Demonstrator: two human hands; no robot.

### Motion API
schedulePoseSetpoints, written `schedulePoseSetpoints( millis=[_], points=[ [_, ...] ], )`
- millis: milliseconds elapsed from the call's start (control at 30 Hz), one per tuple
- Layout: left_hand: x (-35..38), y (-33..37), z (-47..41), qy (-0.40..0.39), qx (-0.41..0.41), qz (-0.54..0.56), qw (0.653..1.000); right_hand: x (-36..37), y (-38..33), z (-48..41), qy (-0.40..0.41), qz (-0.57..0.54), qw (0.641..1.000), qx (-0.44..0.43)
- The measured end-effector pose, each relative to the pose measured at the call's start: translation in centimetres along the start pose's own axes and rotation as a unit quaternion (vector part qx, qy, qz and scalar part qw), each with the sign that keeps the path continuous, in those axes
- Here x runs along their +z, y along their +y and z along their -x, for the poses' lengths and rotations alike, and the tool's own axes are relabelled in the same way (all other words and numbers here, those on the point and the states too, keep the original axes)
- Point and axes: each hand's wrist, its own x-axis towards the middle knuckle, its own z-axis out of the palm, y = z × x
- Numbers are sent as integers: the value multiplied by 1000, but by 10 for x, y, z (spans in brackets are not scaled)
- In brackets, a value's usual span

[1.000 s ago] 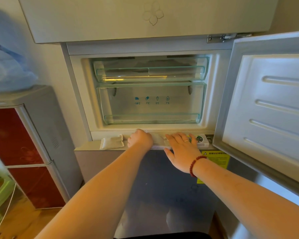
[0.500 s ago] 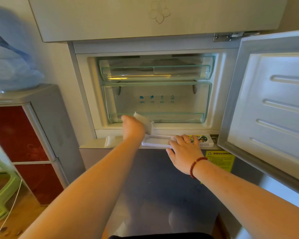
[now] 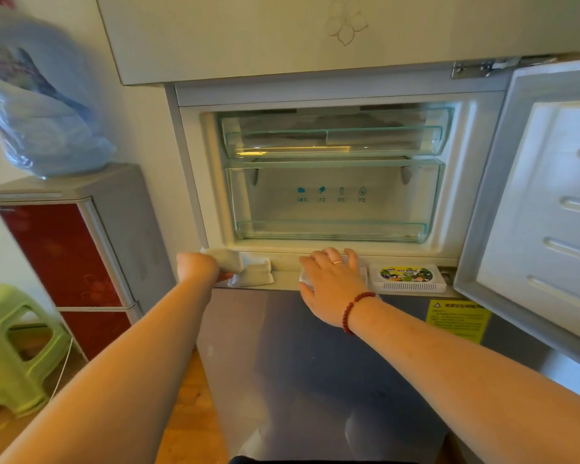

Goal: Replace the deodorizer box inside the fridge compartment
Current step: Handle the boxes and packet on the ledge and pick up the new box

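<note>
**Q:** What does the head view show of the room?

**A:** Kitchen corner, seen from above. An open fridge fills the middle, its door swung right, clear drawers inside. A ledge runs below the opening. A red cabinet and a green stool stand at left.

**Q:** Where is the deodorizer box?

**A:** The box, white with a colourful label, lies flat on the ledge at right, outside the compartment.

**Q:** And the hands?

**A:** The left hand is closed around a small white sachet, beside a second sachet on the ledge. The right hand lies palm down, fingers spread, over something white just left of the box; I cannot tell whether it grips it.

**Q:** How far along?

**A:** Likely midway: the parts are out on the ledge. Refilling, closing and putting the box back inside seem left to do.
</note>
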Motion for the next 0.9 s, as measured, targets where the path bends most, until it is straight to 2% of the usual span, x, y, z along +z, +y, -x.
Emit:
schedulePoseSetpoints(
  millis=[33,67,133,200,233,267,300,400,567,667,800,900],
  points=[
    [5,-8,-1,-4,-5,-4,1000,0,-7,-6,-4,-4,1000,-8],
    [6,-9,-7,-1,-45,13,999,0,-14,-11,-7,-8,1000,-16],
    [8,-12,-18,-24,-71,93,993,3,-26,-21,-5,-19,999,-26],
    [14,-20,-26,-25,-46,97,994,4,-38,-33,-4,-38,999,-18],
    [14,-21,-34,-24,-51,194,979,4,-43,-38,-13,-51,999,-7],
    [12,-20,-34,-9,-77,321,944,4,-48,-43,-31,-63,998,6],
    [14,-21,-38,23,-72,357,931,5,-53,-48,-49,-70,996,16],
    [15,-26,-34,30,-28,281,959,10,-63,-64,-77,-60,995,38],
    [18,-27,-32,16,26,215,976,11,-75,-84,-119,-63,985,111],
    [21,-27,-36,5,34,202,979,11,-79,-93,-110,-167,963,179],
    [26,-32,-43,15,72,174,982,7,-81,-95,-86,-335,916,203],
    [29,-34,-46,26,120,128,984,7,-83,-93,-62,-405,885,220]
  ],
)
